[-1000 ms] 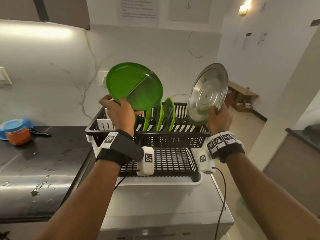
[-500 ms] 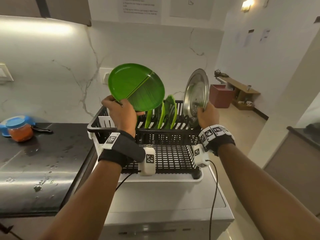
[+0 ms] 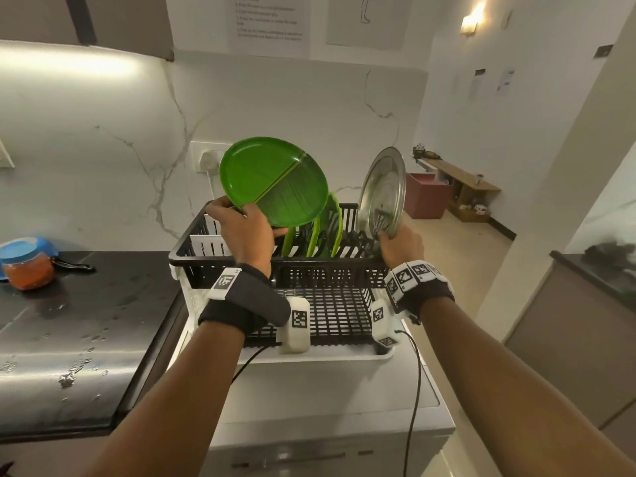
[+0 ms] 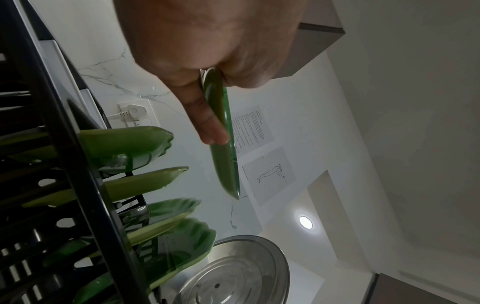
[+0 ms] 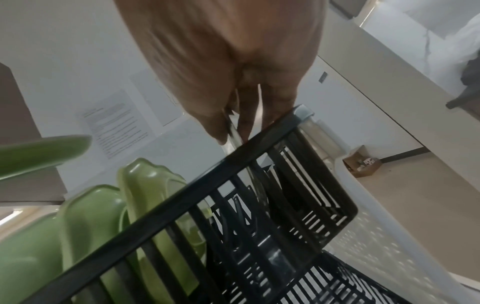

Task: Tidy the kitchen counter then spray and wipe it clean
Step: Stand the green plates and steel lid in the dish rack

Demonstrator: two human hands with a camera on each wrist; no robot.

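A black dish rack stands on a white appliance, with several green plates upright in its slots. My left hand pinches the rim of a round green plate held tilted above the rack's left side; its edge shows between thumb and fingers. My right hand grips the lower rim of a steel plate standing nearly upright at the rack's right end. In the right wrist view the steel plate's edge dips behind the rack's rim.
A wet black counter lies to the left, with an orange jar with a blue lid at its back. A wall socket with a plug sits behind the rack. Open floor and a low shelf are to the right.
My right hand has brought the steel plate down and left, turning it edge-on into the rack's right end. The left hand still holds the green plate in about the same place.
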